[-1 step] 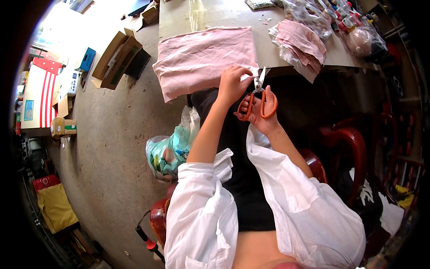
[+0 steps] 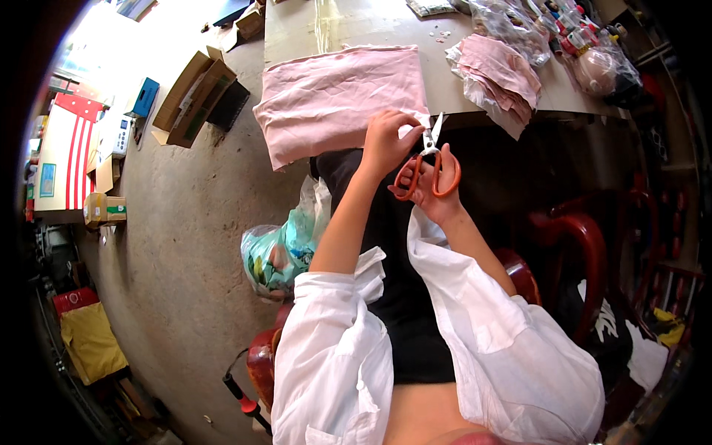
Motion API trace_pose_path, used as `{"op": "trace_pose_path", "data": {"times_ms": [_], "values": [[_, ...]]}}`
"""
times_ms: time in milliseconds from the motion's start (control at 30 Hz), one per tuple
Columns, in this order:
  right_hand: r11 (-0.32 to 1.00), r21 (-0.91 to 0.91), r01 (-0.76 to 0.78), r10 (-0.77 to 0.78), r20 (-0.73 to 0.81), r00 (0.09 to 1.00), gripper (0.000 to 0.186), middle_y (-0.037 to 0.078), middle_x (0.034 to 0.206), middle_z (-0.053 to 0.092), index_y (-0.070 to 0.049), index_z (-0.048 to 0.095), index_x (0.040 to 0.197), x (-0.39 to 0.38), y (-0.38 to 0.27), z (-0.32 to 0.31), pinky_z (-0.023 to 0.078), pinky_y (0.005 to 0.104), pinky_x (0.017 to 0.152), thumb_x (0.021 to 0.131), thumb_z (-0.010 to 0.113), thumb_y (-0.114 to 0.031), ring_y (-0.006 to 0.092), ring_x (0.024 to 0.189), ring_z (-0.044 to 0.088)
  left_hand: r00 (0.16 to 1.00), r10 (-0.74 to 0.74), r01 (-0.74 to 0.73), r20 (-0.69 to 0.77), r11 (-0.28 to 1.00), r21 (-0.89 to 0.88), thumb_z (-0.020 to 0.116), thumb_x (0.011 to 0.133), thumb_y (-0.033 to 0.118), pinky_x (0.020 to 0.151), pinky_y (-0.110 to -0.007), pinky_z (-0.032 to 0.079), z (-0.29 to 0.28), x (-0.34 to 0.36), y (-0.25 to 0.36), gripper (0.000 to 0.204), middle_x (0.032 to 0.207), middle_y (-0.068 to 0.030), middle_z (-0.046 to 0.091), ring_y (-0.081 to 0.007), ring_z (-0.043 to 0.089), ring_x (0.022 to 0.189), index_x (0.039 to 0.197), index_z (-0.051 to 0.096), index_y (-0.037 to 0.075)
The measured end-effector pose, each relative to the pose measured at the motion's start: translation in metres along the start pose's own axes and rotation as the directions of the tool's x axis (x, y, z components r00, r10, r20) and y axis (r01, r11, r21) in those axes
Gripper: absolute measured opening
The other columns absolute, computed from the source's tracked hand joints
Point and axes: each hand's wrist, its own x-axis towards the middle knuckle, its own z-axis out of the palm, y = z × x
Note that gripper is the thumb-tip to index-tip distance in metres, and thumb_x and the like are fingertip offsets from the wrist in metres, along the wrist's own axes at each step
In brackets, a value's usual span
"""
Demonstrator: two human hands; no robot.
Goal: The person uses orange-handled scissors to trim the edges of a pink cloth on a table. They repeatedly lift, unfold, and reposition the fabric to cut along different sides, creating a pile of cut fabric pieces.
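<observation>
Mostly on the worktop (image 2: 300, 26), overhanging its near edge, lies a pink cloth (image 2: 334, 96). The left hand's (image 2: 387, 139) fingers pinch its right corner. Just beside, the right hand's (image 2: 429, 184) fingers hold orange-handled scissors (image 2: 432, 145), blades parted upward. Farther right sits a pink fabric pile (image 2: 498, 74).

At one o'clock, the pinched edge of the folded pink fabric (image 2: 337, 96) is partly covered by the bare left hand (image 2: 387, 141); whether it is caught in the orange-handled metal scissors (image 2: 429, 150) cannot be told. Farther out, tiny whitish scraps (image 2: 443, 33) are too small to be identified. At twelve o'clock, the pale flat-topped table (image 2: 293, 24) is cut off.
</observation>
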Motion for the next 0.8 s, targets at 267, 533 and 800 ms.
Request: {"op": "trace_pose_path", "data": {"times_ms": [267,533,800], "values": [[0.947,0.302,-0.114,0.08,0.123,0.989,0.071,0.006,0.076,0.049,-0.006,0.048,0.088,0.007,0.011,-0.017,0.049,0.0501,0.087,0.079,0.04,-0.077,0.0207,0.073,0.053,0.935,0.258,-0.28,-0.245,0.106,-0.954,0.059,0.082,0.007,0.078,-0.039,0.048,-0.121,0.024,0.184,0.021,0.059,-0.0073,0.056,-0.0218,0.055,0.057,0.062,0.057,0.0],[0.998,0.062,0.032,-0.033,0.011,0.999,0.068,0.005,0.077,0.047,-0.007,0.046,0.088,-0.009,-0.005,-0.006,0.05,0.0496,0.089,0.081,0.039,-0.074,0.019,0.072,0.053,0.9,0.079,-0.363,-0.428,-0.406,-0.839,0.054,0.086,0.01,0.061,-0.031,0.055,-0.147,0.015,0.271,0.039,0.052,-0.0083,0.054,-0.0218,0.058,0.051,0.048,0.05,0.002],[0.996,0.051,0.066,-0.067,0.027,0.997,0.072,0.007,0.08,0.051,-0.003,0.048,0.093,-0.009,-0.006,-0.017,0.049,0.0494,0.088,0.08,0.043,-0.074,0.0206,0.072,0.053,0.856,-0.055,-0.486,-0.515,-0.426,-0.763,0.053,0.084,0.01,0.056,-0.029,0.053,-0.154,0.0,0.281,0.037,0.054,-0.0105,0.057,-0.0199,0.057,0.05,0.048,0.051,0.002]]}}
